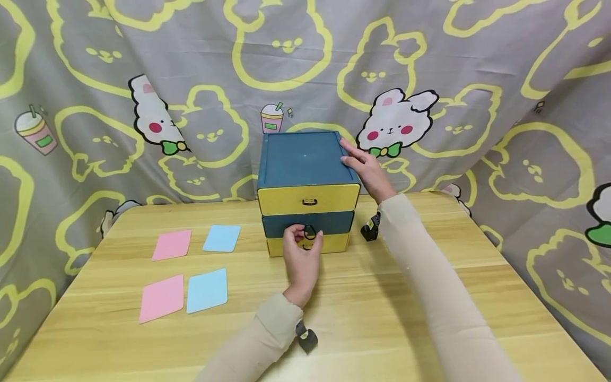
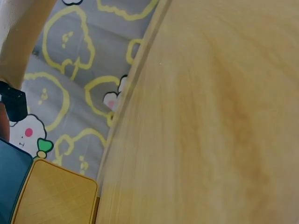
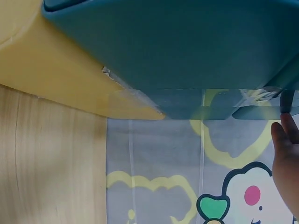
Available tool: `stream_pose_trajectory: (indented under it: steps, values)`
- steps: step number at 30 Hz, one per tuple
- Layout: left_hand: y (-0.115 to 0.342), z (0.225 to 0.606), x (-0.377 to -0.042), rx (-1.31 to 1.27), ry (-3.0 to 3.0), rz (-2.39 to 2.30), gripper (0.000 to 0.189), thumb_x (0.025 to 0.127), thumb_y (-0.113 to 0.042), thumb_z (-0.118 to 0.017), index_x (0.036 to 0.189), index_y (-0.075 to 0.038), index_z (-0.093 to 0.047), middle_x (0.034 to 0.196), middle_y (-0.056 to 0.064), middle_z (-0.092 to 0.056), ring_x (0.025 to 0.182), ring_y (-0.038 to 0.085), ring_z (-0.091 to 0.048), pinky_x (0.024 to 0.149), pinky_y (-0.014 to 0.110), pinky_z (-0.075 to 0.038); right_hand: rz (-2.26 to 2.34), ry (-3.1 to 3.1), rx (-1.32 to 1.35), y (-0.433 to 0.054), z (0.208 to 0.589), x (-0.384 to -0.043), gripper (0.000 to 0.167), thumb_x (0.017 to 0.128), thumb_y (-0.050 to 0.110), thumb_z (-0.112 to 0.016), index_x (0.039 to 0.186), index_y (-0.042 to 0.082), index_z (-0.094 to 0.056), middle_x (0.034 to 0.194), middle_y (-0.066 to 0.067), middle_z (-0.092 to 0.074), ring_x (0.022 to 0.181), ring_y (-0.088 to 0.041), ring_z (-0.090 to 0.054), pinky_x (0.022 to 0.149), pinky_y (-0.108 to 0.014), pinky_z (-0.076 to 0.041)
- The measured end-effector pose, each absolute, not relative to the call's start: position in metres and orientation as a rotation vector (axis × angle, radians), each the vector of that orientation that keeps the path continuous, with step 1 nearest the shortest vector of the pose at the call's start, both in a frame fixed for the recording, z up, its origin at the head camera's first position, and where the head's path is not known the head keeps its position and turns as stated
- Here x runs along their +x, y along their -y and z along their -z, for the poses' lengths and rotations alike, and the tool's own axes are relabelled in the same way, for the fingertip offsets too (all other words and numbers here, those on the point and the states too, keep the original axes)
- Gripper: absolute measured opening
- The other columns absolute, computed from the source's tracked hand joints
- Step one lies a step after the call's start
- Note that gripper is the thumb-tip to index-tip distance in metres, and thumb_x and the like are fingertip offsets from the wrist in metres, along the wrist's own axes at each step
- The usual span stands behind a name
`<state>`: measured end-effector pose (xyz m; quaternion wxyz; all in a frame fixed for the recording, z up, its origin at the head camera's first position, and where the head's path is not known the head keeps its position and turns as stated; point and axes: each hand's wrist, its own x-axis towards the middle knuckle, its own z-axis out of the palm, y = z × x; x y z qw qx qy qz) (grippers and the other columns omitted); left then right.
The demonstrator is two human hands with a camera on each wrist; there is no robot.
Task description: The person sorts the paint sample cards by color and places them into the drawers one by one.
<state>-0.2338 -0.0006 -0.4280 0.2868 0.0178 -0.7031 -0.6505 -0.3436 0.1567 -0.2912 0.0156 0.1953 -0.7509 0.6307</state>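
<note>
A small drawer cabinet (image 1: 305, 159) with a dark blue top stands at the back of the table; its drawer fronts run yellow, blue, yellow downward. My left hand (image 1: 302, 260) is at the middle blue drawer (image 1: 277, 225), finger and thumb on either side of its raised black ring handle (image 1: 310, 232). Along the top's right edge, my right hand (image 1: 366, 167) rests with fingers extended. In the right wrist view, part of the right hand (image 3: 286, 158) touches the cabinet's blue side (image 3: 177, 51). The left wrist view does not show the left hand's fingers.
Two pink cards (image 1: 172, 245) and two blue cards (image 1: 221, 238) lie on the left part of the wooden table (image 1: 363, 318). A patterned grey curtain (image 1: 215, 53) hangs close behind the cabinet. Dark wrist devices (image 1: 306, 338) sit by both cuffs.
</note>
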Motion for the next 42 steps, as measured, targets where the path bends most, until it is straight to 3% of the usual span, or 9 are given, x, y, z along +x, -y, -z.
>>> stream_pose_trajectory:
  steps: [7, 17, 21, 26, 34, 42]
  values:
    - [0.0, 0.427, -0.234, 0.076, 1.872, 1.741, 0.037, 0.08, -0.02, -0.075, 0.106, -0.005, -0.053, 0.098, 0.006, -0.054, 0.089, 0.018, -0.049, 0.081, 0.043, -0.043, -2.014, 2.289, 0.61, -0.154, 0.293, -0.347, 0.053, 0.096, 0.017, -0.052, 0.146, 0.011, -0.034, 0.154, 0.002, -0.026, 0.141, -0.009, -0.021, 0.114, -0.035, -0.022]
    - [-0.001, 0.428, -0.233, 0.134, 1.85, 1.777, 0.03, 0.08, -0.017, -0.075, 0.1, -0.005, -0.056, 0.096, 0.006, -0.059, 0.086, 0.022, -0.053, 0.079, 0.044, -0.046, -2.053, 2.279, 0.587, -0.155, 0.296, -0.346, 0.055, 0.095, 0.016, -0.052, 0.146, 0.011, -0.033, 0.155, 0.001, -0.025, 0.142, -0.01, -0.02, 0.112, -0.037, -0.026]
    - [0.0, 0.428, -0.234, 0.145, 1.816, 1.779, 0.027, 0.081, -0.017, -0.075, 0.098, -0.005, -0.058, 0.092, 0.007, -0.062, 0.079, 0.023, -0.052, 0.073, 0.036, -0.044, -2.085, 2.266, 0.605, -0.153, 0.296, -0.346, 0.056, 0.095, 0.016, -0.051, 0.147, 0.011, -0.031, 0.155, 0.001, -0.024, 0.142, -0.01, -0.019, 0.112, -0.037, -0.027]
    - [-0.001, 0.426, -0.236, 0.127, 1.78, 1.802, 0.022, 0.081, -0.011, -0.073, 0.095, -0.001, -0.06, 0.087, 0.01, -0.065, 0.07, 0.016, -0.047, 0.063, 0.023, -0.038, -2.114, 2.238, 0.589, -0.155, 0.298, -0.353, 0.055, 0.095, 0.016, -0.053, 0.146, 0.013, -0.035, 0.154, 0.004, -0.026, 0.141, -0.009, -0.021, 0.112, -0.036, -0.027]
    - [0.007, 0.414, -0.228, 0.097, 1.837, 1.802, 0.018, 0.079, 0.0, -0.071, 0.092, 0.007, -0.06, 0.083, 0.018, -0.064, 0.063, 0.011, -0.044, 0.056, 0.017, -0.035, -2.099, 2.25, 0.539, -0.156, 0.309, -0.366, 0.052, 0.093, 0.021, -0.057, 0.143, 0.02, -0.042, 0.151, 0.012, -0.032, 0.139, -0.006, -0.025, 0.11, -0.035, -0.03]
    - [0.015, 0.395, -0.201, -0.008, 1.899, 1.914, 0.019, 0.081, 0.002, -0.069, 0.094, 0.009, -0.057, 0.077, 0.011, -0.062, 0.065, 0.008, -0.052, 0.061, 0.017, -0.045, -1.991, 2.354, 0.513, -0.16, 0.302, -0.362, 0.052, 0.094, 0.023, -0.056, 0.144, 0.02, -0.041, 0.153, 0.01, -0.029, 0.141, -0.009, -0.02, 0.115, -0.037, -0.018]
